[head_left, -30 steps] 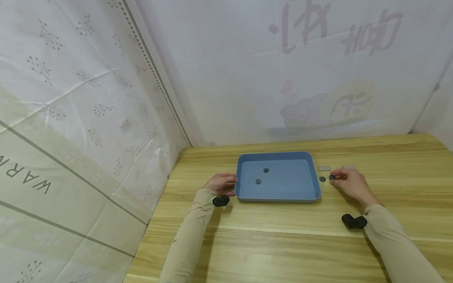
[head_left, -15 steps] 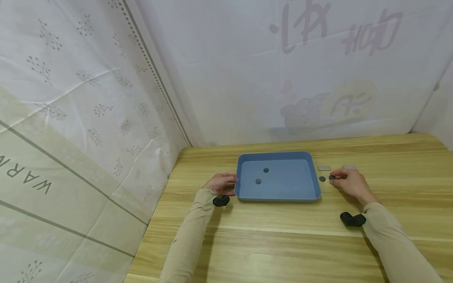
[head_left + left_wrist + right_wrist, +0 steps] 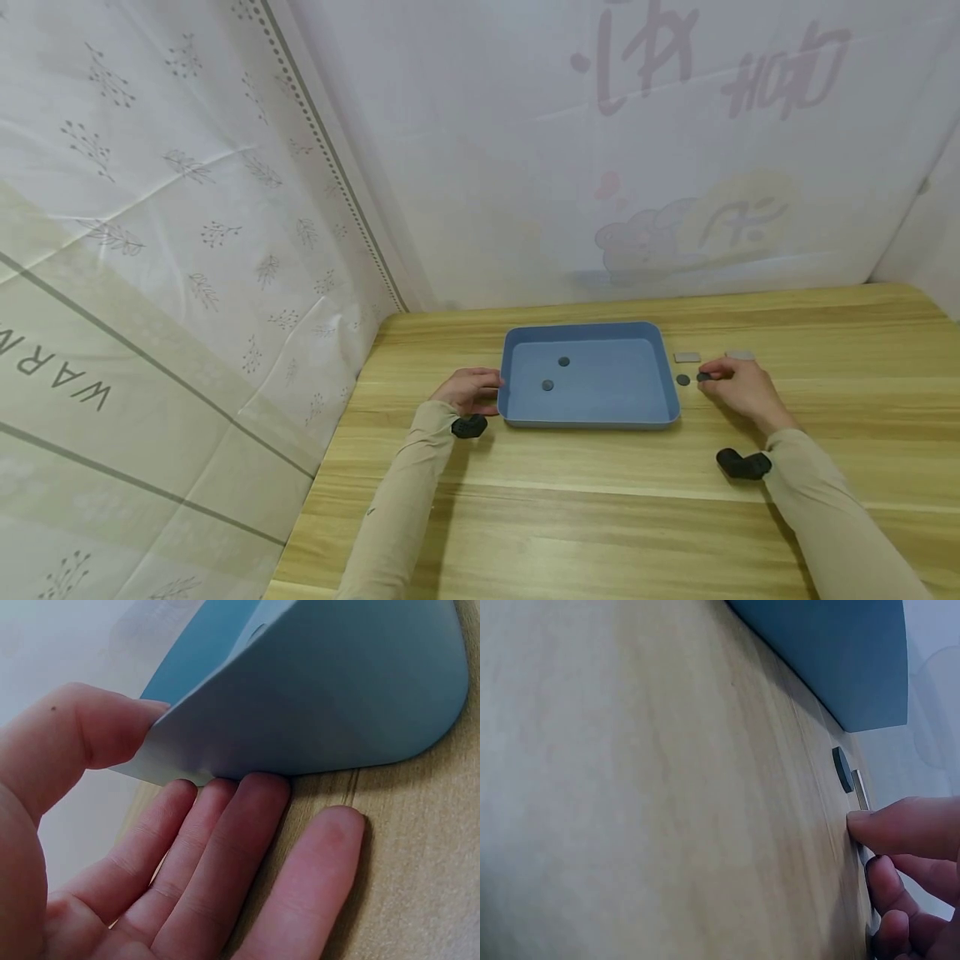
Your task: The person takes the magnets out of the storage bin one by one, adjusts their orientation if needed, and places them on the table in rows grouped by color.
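My left hand [image 3: 468,390] rests against the left end of a blue tray [image 3: 588,423]. In the left wrist view its thumb touches the rim, and its fairly straight fingers lie along the foot of the outer wall [image 3: 300,712]. Two dark grey discs, one nearer [image 3: 547,385] and one farther [image 3: 564,362], lie inside the tray. To the tray's right, my right hand [image 3: 746,393] pinches another dark disc [image 3: 702,377] between thumb and forefinger, low at the table; the thumb hides it in the right wrist view. One more disc [image 3: 683,380] lies between this hand and the tray.
A thin grey rectangular piece [image 3: 687,357] lies behind the loose disc. A second such piece [image 3: 740,355] shows partly behind my right hand. The wooden table [image 3: 570,508] ends at a hanging printed cloth [image 3: 480,208] at the back; another patterned cloth [image 3: 187,250] hangs on the left.
My right wrist and forearm have shifted slightly left, while the fingers stay at the same disc. The left hand, tray and other pieces have not visibly moved.
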`<state>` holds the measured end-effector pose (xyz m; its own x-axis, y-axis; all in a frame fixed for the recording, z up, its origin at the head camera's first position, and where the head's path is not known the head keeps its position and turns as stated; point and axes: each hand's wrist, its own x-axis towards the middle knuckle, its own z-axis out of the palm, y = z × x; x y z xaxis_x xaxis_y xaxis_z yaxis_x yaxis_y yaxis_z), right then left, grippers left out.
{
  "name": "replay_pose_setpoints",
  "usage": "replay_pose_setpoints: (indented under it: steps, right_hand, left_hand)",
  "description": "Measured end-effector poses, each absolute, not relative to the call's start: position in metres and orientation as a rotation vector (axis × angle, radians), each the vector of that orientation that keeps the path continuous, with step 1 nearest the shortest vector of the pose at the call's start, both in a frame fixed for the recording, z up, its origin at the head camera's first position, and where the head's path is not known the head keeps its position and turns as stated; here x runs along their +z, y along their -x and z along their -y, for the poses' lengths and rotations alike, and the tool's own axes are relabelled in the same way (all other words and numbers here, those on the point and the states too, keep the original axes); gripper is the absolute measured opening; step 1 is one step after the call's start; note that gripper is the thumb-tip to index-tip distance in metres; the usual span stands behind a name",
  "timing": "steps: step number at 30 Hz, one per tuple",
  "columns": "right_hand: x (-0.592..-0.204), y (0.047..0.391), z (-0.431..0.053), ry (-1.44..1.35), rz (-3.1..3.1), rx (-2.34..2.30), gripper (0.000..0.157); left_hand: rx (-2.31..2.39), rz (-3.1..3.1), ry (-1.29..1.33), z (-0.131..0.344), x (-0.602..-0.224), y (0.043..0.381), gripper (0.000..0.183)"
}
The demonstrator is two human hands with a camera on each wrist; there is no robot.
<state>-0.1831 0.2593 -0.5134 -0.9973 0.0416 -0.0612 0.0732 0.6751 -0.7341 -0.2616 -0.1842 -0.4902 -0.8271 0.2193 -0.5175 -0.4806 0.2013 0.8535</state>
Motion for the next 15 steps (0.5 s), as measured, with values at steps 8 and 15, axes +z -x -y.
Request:
replay_pose_setpoints:
  steps: [8, 15]
  right_hand:
    - [-0.5108, 0.1819, -0.2568, -0.103, -2.852, -1.252, 0.038]
    - [-0.51, 0.1809, -0.2563, -0.101, -2.832, -1.25, 0.039]
  left_hand:
    - [1.663, -1.946, 0.241, 0.1833, -0.4867, 0.2597, 0.043]
    - [1.649, -1.961, 0.271, 0.1822, -0.4861, 0.2597, 0.045]
